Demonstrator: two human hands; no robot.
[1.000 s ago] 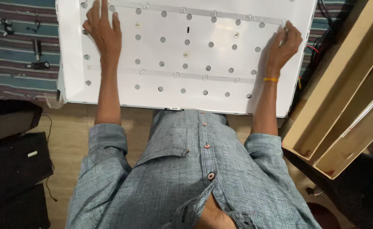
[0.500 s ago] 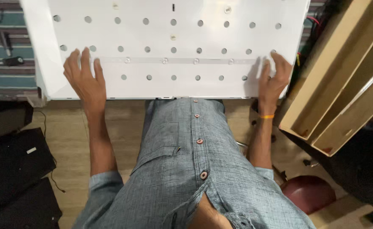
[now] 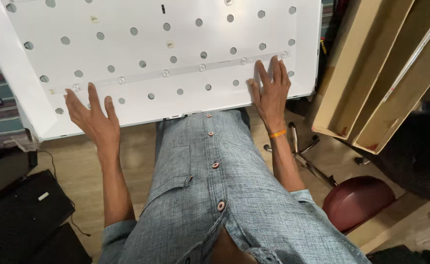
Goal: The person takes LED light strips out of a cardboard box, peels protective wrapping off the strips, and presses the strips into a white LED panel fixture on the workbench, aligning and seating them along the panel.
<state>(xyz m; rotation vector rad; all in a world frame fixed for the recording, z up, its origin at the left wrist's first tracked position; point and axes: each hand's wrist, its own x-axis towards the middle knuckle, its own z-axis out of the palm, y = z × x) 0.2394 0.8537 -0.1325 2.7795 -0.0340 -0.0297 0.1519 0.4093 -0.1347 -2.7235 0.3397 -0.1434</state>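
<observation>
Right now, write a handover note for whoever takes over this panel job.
Left hand: open, fingers spread flat on the near left edge of the white panel.
Right hand: open, flat on the near right part, fingertips at the strip.
Panel: lies flat in front of the person, holes across it, one strip with small round lenses running left to right.
Done: that strip sits in place on the panel.
Left: cannot tell; nothing is held, no tool in hand.
Beside it: cardboard boxes at right, red stool below.
</observation>
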